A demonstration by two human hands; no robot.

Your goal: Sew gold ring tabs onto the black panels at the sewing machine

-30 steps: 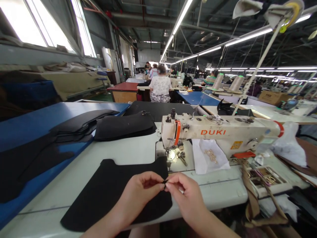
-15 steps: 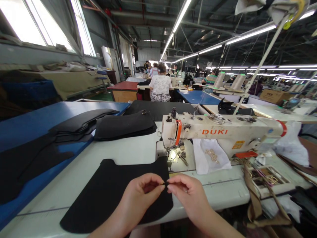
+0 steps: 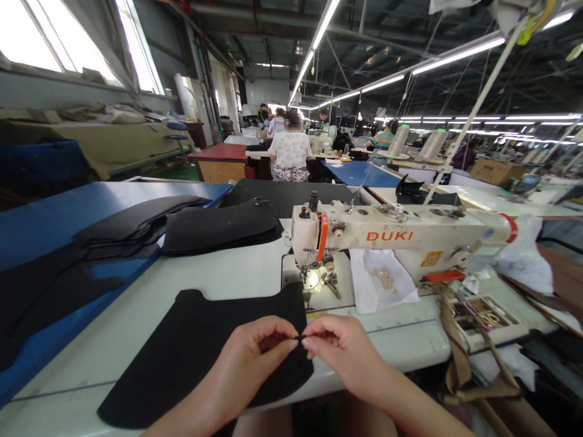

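My left hand [image 3: 255,352] and my right hand [image 3: 341,349] meet fingertip to fingertip above the right part of a flat black piece [image 3: 200,340]. Both are closed in a pinch. Between the fingertips is a tiny dark item, too small to name. The black piece lies on the pale machine table [image 3: 246,273], its upper right corner beside the needle area of a white sewing machine [image 3: 355,230].
Stacks of black pieces [image 3: 223,227] lie behind and at left on a blue table [image 3: 109,194]. Right of the needle is a white cloth [image 3: 382,280] with small metal parts. A parts tray [image 3: 487,321] and brown straps [image 3: 450,358] are farther right. A person [image 3: 290,152] sits ahead.
The view has shifted slightly, so the scene appears a little farther left. My hands keep their pinch, with the fingertips slightly nearer each other.
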